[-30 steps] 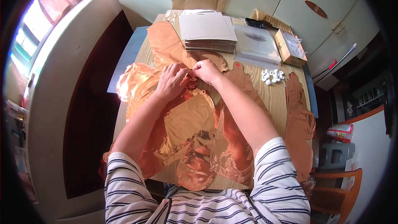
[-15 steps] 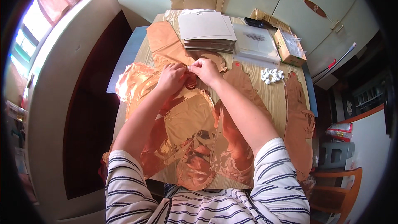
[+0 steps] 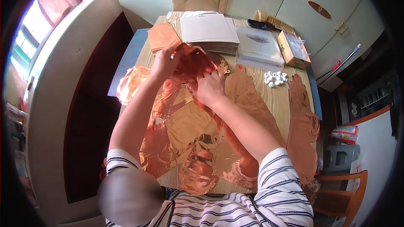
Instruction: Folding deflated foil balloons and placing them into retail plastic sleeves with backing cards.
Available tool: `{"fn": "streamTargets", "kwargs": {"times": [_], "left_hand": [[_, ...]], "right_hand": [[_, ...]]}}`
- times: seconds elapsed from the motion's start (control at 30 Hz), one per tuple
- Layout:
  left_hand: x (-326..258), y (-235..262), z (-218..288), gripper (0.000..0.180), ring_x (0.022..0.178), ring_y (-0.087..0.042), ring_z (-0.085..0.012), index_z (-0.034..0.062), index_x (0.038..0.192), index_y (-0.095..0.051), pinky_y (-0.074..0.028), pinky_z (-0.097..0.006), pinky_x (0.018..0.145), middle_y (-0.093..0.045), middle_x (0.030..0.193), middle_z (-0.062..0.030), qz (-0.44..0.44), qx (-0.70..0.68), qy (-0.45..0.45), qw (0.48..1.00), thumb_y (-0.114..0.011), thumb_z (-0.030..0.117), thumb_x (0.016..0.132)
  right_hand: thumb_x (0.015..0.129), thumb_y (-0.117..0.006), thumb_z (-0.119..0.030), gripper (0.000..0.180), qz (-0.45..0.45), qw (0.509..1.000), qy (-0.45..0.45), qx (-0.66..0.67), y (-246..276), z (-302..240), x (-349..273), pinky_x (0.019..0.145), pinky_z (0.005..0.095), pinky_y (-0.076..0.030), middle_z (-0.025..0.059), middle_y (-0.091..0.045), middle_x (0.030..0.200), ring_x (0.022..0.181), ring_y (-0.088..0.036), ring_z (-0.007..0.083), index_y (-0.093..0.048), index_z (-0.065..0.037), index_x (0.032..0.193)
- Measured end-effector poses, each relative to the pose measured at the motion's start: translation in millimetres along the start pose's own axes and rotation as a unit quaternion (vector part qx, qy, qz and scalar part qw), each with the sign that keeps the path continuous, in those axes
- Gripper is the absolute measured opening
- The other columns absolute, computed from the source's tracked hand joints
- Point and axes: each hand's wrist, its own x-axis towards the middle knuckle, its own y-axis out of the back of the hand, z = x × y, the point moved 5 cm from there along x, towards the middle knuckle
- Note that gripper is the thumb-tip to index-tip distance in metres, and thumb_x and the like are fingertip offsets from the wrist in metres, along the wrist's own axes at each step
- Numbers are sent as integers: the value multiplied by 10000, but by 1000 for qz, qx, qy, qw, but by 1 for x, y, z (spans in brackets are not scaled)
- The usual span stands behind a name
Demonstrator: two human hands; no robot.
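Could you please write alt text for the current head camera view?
The left hand holds up crumpled copper-coloured foil, which the right hand touches, above a wooden table. Flat foil pieces lie to the right; stacked white cards and clear plastic sheets sit beyond.

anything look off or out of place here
Yes: a blurred grey oval covers part of the striped left sleeve, hiding what is there. Copper foil at the far left is crumpled, unlike the flatter foil piece on the right.

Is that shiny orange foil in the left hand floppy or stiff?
The foil would probably flop, since it bends and creases beside the left hand. It's likely light, because it looks very thin. Its glossy surface might feel slippery.
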Motion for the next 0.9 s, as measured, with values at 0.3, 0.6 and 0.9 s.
{"fn": "streamTargets", "kwargs": {"times": [0.3,0.6,0.9], "left_hand": [[44,32,12,338,803,-702,-385,23,1005,-702,-537,-444,721,-711,849,-212,6,29,-48,998,-648,349,933],[39,25,19,279,764,-666,-397,35,941,-698,-528,-439,713,-678,789,-198,-13,26,-53,998,-646,308,937],[155,235,-78,505,709,-690,-235,36,827,-755,-539,-374,733,-719,711,-117,357,-46,138,923,-659,526,905]], "right_hand": [[906,-667,-214,251,256,912,-19,321,15,39,28,872,462,-528,212,-681,1107,941,-663,408,-704,-2,1037],[917,-591,-556,651,10,995,-36,90,-34,36,30,1142,645,-235,203,-360,1572,1444,-307,464,-517,-204,1460],[958,-538,-580,682,-78,995,-43,54,-31,31,33,1184,614,-199,184,-300,1614,1478,-256,425,-410,-240,1536]]}}
